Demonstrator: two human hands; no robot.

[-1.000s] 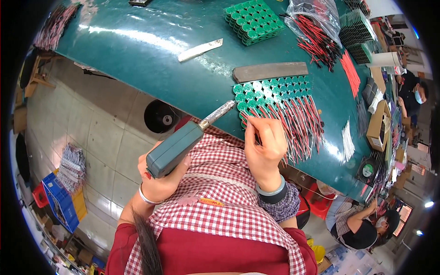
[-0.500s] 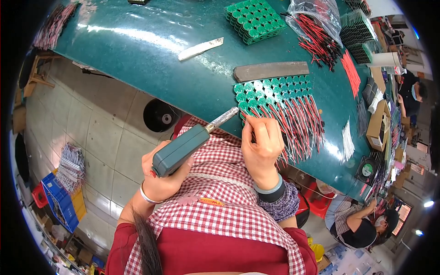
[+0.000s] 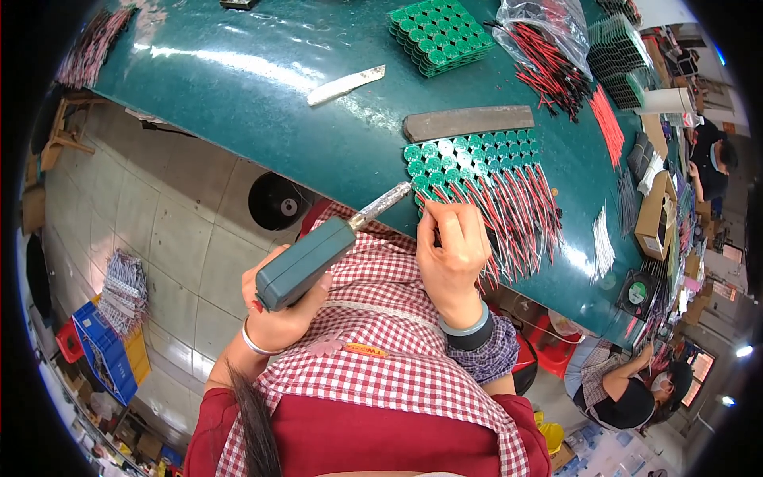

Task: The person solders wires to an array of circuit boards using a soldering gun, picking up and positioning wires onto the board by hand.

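My left hand (image 3: 280,324) is wrapped round a dark green soldering gun (image 3: 306,264), whose metal tip points up and right. That tip meets the left edge of a panel of round green circuit boards (image 3: 435,165) near the table's front edge. Just right of the tip, my right hand (image 3: 455,250) is closed in a pinch on a thin red wire, mostly covered by the fingers. Many red, white and black wires (image 3: 520,219) fan out from the panel's lower rows toward the table edge. A grey bar (image 3: 469,122) lies along the panel's far side.
Beyond lie a flat white blade-like strip (image 3: 346,85), stacked green board panels (image 3: 441,36) and a plastic bag (image 3: 548,32) of red and black wires. Red wires (image 3: 606,126), white wires (image 3: 602,246) and a cardboard box (image 3: 656,216) are to the right. A co-worker (image 3: 632,389) sits at lower right.
The soldering gun's body has shifted slightly left and down in my left hand, its tip still at the panel's left edge. My right hand has hardly moved.
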